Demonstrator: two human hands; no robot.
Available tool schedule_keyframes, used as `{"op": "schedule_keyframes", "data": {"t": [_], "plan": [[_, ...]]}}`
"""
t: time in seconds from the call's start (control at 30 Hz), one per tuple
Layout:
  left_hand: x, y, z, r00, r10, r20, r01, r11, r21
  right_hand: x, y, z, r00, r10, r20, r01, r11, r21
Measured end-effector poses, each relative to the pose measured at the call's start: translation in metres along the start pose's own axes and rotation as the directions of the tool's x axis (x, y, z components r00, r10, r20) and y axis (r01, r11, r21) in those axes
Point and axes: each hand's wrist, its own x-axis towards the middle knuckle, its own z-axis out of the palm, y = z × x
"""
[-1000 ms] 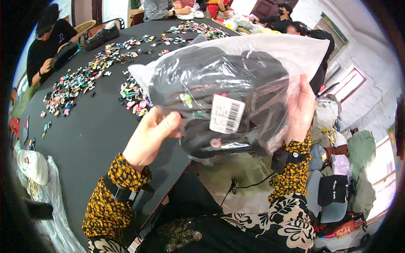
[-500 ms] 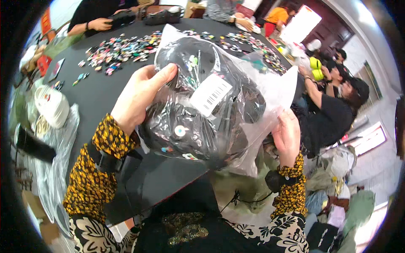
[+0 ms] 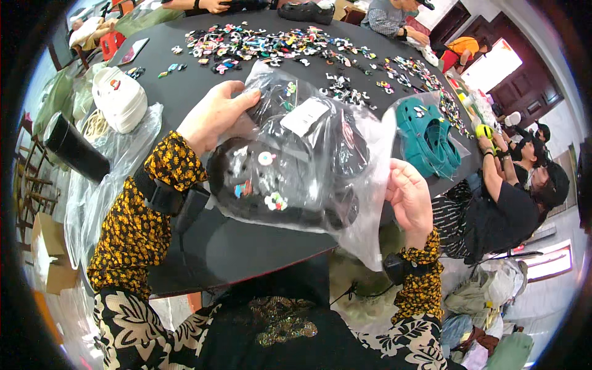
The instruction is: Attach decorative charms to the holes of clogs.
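Clear plastic bag with black shoes inside, held above near table edge. Left hand grips far-left top, right hand pinches right edge. Bag looks slippery, floppy, light; shoes soft. Best grip: through bag, around shoes.

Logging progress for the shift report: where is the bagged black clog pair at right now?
Done: the black clogs already carry small charms and sit inside a clear plastic bag with a white label. In hand: the left hand grips the bag's upper side, the right hand its open lower edge, above the black table. Left: the bag is not yet set down; a bagged teal pair lies nearby, and many loose charms remain spread out.
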Motion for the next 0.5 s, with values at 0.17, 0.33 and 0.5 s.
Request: {"op": "schedule_keyframes", "data": {"t": [0.17, 0.33, 0.5], "plan": [[-0.007, -0.002, -0.004, 0.974, 0.223, 0.032, -0.215, 0.88, 0.423, -0.013, 0.009, -0.002, 0.998, 0.05, -0.044, -0.057, 0.984, -0.169], [-0.037, 0.024, 0.012, 0.921, 0.384, 0.066, -0.379, 0.846, 0.375, -0.038, 0.011, -0.009, 0.996, 0.094, 0.007, -0.089, 0.966, -0.244], [-0.08, 0.048, 0.06, 0.838, 0.424, 0.344, -0.536, 0.759, 0.369, -0.041, 0.009, -0.02, 0.984, 0.073, -0.16, -0.099, 0.982, -0.162]]}}
